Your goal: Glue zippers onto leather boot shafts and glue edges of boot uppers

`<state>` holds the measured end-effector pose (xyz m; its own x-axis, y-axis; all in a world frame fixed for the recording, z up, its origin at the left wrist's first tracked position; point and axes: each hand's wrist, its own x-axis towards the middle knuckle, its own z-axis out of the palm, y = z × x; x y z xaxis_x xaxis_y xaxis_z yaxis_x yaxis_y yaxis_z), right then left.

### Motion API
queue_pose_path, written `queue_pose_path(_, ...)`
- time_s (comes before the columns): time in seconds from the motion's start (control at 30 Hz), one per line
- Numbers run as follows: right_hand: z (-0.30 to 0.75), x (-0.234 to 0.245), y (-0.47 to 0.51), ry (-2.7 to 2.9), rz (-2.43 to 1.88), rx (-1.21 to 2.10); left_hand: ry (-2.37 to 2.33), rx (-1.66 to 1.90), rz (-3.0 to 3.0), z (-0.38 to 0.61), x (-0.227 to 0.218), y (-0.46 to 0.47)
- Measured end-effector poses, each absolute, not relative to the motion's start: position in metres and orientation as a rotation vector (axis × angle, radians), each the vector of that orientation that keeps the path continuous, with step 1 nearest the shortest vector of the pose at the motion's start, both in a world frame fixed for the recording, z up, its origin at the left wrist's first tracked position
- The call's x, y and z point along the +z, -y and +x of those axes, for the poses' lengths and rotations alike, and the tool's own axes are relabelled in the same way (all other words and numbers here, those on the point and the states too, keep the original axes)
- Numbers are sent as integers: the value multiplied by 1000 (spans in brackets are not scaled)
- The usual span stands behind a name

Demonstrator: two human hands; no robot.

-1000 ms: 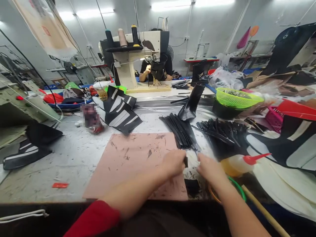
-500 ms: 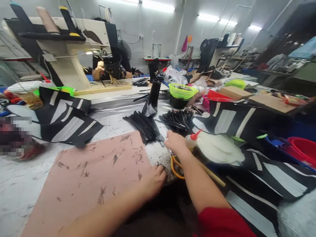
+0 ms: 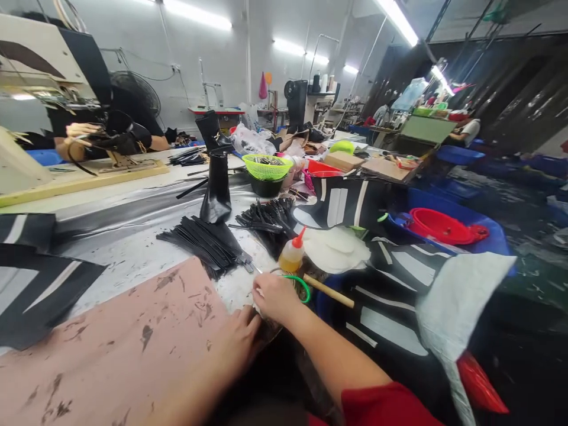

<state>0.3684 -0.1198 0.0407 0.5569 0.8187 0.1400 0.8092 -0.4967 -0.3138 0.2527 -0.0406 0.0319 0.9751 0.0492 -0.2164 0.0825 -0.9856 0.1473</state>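
My left hand (image 3: 242, 334) rests at the table's front edge, by the right side of the pink mat (image 3: 173, 331). Its fingers are curled, and whatever they grip is hidden. Close beside it, my right hand (image 3: 276, 297) is closed in a pinch; I cannot make out what is in it. A green loop handle (image 3: 303, 287), apparently of scissors, shows just behind the right hand. Beyond the hands lie a fan of black strips (image 3: 206, 242) and a looser heap of black strips (image 3: 268, 222). A glue bottle (image 3: 291, 257) with a red nozzle stands past the right hand.
A black boot (image 3: 216, 189) stands behind the strips. A green basket (image 3: 267, 168) sits on a dark bowl. White pads (image 3: 332, 248), a wooden stick (image 3: 328, 290) and black cut pieces (image 3: 390, 319) lie to the right. A co-worker's hand (image 3: 82, 133) is at a sewing machine (image 3: 48, 59).
The view has swung right. My right hand has drawn back from the strips toward my left hand. The orange scissor handle no longer shows; a green one does.
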Motion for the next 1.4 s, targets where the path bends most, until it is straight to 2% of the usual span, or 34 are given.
queue_pose_path(0.13,366,38,156,1182,-2266,-6,-86,-408,2978,261,33,35)
queue_pose_path(0.3,457,78,174,578,-1985,-342,57,-472,3106,263,34,42)
queue_pose_path(0.37,506,92,164,554,-1959,-163,38,-503,3124,260,34,51)
queue_pose_path(0.4,526,96,155,656,-2014,15,14,-522,3117,258,35,55)
queue_pose_path(0.5,560,95,121,878,-2062,276,-26,-588,3078,250,40,63)
queue_pose_path(0.67,559,83,82,1125,-2140,479,-33,-591,3037,248,47,60)
queue_pose_path(0.87,559,87,94,1009,-2296,168,-293,-490,2964,258,46,48)
queue_pose_path(1.03,541,82,136,752,-2330,-88,-183,-319,3078,263,33,36)
queue_pose_path(1.2,484,72,209,559,-2295,-147,-76,-338,3067,265,35,36)
queue_pose_path(1.3,436,63,251,492,-2237,123,-20,-266,3098,264,40,38)
queue_pose_path(1.4,393,56,276,671,-2081,547,33,-149,3114,261,39,38)
